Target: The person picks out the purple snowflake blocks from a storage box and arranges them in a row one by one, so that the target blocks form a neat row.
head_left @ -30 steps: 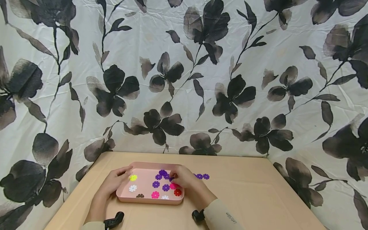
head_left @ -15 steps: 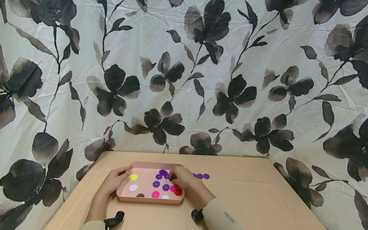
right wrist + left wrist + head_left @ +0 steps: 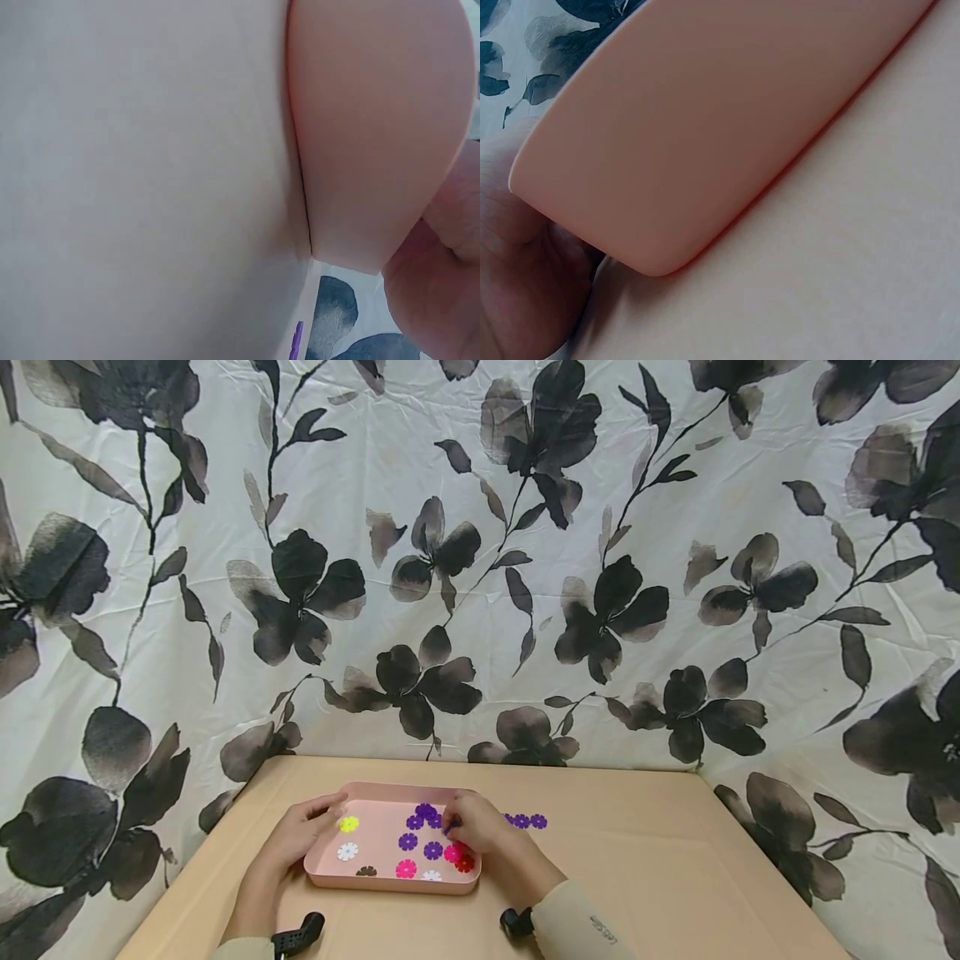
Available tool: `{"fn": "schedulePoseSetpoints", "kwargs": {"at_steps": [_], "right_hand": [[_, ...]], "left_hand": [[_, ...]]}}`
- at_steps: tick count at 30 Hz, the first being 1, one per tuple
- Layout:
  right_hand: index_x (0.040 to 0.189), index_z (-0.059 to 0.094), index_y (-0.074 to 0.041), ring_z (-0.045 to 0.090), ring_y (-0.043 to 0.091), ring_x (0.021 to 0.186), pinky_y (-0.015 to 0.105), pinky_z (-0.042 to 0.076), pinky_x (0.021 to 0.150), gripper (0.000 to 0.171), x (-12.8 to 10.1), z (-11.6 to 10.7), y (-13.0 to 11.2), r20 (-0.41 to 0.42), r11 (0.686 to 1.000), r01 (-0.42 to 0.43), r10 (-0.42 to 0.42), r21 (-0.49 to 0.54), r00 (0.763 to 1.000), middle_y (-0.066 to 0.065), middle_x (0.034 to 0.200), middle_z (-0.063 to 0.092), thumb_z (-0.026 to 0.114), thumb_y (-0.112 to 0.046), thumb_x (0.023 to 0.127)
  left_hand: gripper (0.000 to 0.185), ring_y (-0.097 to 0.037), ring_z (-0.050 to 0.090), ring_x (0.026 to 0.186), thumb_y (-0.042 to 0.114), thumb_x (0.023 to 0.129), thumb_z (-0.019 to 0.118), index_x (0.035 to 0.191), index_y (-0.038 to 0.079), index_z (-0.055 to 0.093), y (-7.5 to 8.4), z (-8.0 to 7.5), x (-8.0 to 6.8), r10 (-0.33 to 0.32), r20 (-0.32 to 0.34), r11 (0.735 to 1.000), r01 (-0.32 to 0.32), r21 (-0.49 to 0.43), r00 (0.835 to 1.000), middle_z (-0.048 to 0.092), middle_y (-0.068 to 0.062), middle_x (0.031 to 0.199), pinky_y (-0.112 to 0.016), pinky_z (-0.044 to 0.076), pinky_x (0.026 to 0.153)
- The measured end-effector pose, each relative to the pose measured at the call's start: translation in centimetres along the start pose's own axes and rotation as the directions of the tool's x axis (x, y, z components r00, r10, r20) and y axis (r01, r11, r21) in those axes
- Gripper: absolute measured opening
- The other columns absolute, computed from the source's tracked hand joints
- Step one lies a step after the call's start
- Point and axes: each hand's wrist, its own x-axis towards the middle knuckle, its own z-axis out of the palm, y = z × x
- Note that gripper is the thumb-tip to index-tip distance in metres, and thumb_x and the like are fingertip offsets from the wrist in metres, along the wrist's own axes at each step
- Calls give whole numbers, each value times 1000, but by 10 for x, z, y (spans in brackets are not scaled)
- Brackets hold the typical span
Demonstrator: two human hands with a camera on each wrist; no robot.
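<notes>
The right hand (image 3: 474, 825) pinched a purple flower disc (image 3: 447, 828) in the pink tray (image 3: 390, 882); the left hand (image 3: 294, 838) gripped its rim. Three purple discs (image 3: 522, 820) lay outside, several inside.

Backdrop: white wrinkled cloth (image 3: 480, 568) printed with large black and grey flowers and leaves, filling the upper and side parts of the frame. Furniture: light tan table (image 3: 675, 860), lower centre, its far edge meeting the cloth. Light: even, soft.
</notes>
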Motion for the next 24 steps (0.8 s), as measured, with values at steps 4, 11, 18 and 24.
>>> {"fn": "schedulePoseSetpoints", "kwargs": {"at_steps": [4, 11, 18, 24], "right_hand": [[93, 82, -14, 57, 7, 84, 17, 59, 77, 10, -2, -1, 4, -30, 993, -3, 7, 118, 1000, -6, 94, 63, 81, -5, 89], [106, 82, -8, 61, 8, 91, 18, 60, 80, 16, -6, -7, 8, -88, 974, 23, -3, 227, 996, -4, 103, 65, 79, -6, 91], [111, 81, -11, 63, 12, 100, 21, 61, 86, 20, -19, -16, 7, -147, 938, 1, 53, 346, 988, -6, 110, 65, 79, -7, 91], [111, 80, -19, 63, 17, 107, 27, 60, 92, 20, -31, -24, 10, -204, 901, -36, 137, 433, 969, -7, 114, 64, 73, -7, 96]], "left_hand": [[54, -41, 27, 157, 31, 107, 60, 155, 9, 50, -1, 0, 1, 1, 0, 1000, -1, 0, 1000, 43, -14, 163, -62, 22, 126], [55, -41, 27, 157, 33, 106, 61, 155, 9, 50, -1, 0, 1, -1, 4, 1000, 1, -2, 1000, 43, -15, 164, -62, 24, 126], [54, -42, 28, 157, 32, 106, 60, 155, 9, 50, -2, 1, 1, -1, 4, 1000, 1, 2, 1000, 43, -15, 163, -62, 24, 126], [54, -42, 27, 157, 30, 107, 59, 155, 9, 49, -2, 0, 1, -8, 3, 1000, 8, 6, 1000, 43, -14, 164, -63, 23, 126]]}}
